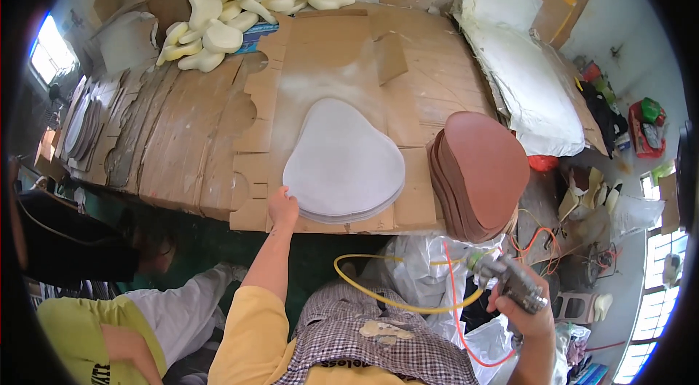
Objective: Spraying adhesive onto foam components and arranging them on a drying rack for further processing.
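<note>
Left hand (282, 208) touches grey sheets (344, 160); right hand (526, 306) grips spray gun (510, 281).

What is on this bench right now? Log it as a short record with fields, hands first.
left hand: fingers on the edge of the grey sheet stack
right hand: gripping a spray gun, off the bench
hoses: yellow hose and red hose run to the gun
beside the stack: brown sheet stack, to its right
surface: cardboard-covered bench
far end: pile of cream foam pads
</note>
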{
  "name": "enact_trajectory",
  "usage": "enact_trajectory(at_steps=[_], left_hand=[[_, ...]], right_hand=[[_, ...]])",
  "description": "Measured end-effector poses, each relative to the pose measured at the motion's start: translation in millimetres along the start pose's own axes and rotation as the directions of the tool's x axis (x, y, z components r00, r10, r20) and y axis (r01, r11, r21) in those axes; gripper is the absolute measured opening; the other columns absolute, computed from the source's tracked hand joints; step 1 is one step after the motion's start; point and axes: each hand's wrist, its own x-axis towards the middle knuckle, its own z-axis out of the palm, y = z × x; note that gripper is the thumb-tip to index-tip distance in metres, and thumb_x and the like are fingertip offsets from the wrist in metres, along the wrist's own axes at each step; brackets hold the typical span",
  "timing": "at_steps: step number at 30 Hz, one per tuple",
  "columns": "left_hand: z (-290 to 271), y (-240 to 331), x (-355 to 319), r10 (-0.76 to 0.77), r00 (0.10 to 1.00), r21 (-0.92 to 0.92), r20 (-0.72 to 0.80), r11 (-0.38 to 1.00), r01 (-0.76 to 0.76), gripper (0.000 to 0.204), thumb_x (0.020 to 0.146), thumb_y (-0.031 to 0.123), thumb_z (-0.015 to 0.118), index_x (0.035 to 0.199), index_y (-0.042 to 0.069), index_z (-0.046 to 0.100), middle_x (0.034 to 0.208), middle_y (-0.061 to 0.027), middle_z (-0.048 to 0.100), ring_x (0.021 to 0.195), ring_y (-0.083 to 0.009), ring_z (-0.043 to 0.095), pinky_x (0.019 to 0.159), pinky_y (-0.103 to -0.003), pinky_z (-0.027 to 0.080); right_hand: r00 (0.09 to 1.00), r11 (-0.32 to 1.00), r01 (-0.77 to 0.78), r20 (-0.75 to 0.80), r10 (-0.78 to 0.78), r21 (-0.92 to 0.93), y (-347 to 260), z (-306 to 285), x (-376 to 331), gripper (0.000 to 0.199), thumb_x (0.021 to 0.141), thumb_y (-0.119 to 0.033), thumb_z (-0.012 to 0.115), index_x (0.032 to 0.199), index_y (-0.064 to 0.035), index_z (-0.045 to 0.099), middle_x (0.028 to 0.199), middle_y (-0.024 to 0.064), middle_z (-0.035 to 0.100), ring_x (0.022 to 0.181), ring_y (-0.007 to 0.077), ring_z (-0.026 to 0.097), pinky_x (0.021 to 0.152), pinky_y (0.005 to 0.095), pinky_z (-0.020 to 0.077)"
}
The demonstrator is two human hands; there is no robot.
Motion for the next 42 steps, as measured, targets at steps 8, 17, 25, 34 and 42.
enact_trajectory(at_steps=[8,17,25,34,42], left_hand=[[15.1,-21.2,8.6,0.159,0.969,0.250,-0.188,0.962,-0.110,0.032,0.076,0.013,0.059,0.107,0.004,0.058,0.097,-0.0163,0.061,0.092,-0.0317,0.058,0.079,-0.041,0.047],[-3.5,6.0,5.6,-0.017,0.998,0.280,-0.068,0.959,0.035,0.014,0.078,0.016,0.057,0.088,0.007,0.063,0.094,-0.0120,0.063,0.090,-0.0308,0.061,0.075,-0.041,0.049],[12.5,-2.8,14.1,-0.226,0.971,-0.557,0.078,0.798,0.230,0.016,0.072,0.008,0.060,0.087,0.003,0.058,0.087,-0.0096,0.060,0.078,-0.0208,0.058,0.066,-0.034,0.050],[19.3,3.0,-10.0,-0.313,0.914,-0.843,0.258,0.390,0.371,0.042,0.078,-0.003,0.050,0.119,0.005,0.045,0.101,-0.0108,0.056,0.083,-0.0229,0.058,0.069,-0.038,0.053],[-10.3,44.0,-21.7,-0.068,0.956,-0.893,0.287,0.342,0.292,0.040,0.078,-0.005,0.049,0.117,0.005,0.048,0.100,-0.0089,0.056,0.082,-0.0191,0.059,0.066,-0.032,0.053]], right_hand=[[0.995,1.000,0.001,-0.098,0.000,0.014,-13.1,12.2,12.5,0.053,0.070,-0.005,0.070,0.118,0.0047,0.051,0.078,0.0038,0.063,0.068,0.0084,0.057,0.064,0.0244,0.0461],[0.984,0.993,-0.087,-0.151,0.099,0.082,-19.2,10.3,-13.0,0.049,0.071,-0.008,0.071,0.112,0.0107,0.052,0.074,0.0063,0.059,0.067,0.0099,0.055,0.062,0.0235,0.0445],[0.998,0.995,0.037,-0.056,-0.032,0.096,-7.0,14.9,-8.3,0.052,0.072,-0.008,0.070,0.115,0.0093,0.047,0.073,0.0082,0.060,0.063,0.0150,0.059,0.060,0.0272,0.0476],[0.998,0.987,-0.029,-0.052,0.037,0.161,-2.6,7.3,-22.5,0.056,0.072,-0.015,0.074,0.116,0.0098,0.048,0.072,0.0098,0.060,0.065,0.0165,0.059,0.062,0.0292,0.0480],[0.998,0.982,-0.027,-0.055,0.038,0.186,8.2,15.2,-13.5,0.061,0.072,-0.016,0.074,0.119,0.0096,0.045,0.077,0.0100,0.062,0.068,0.0162,0.060,0.064,0.0287,0.0480]])
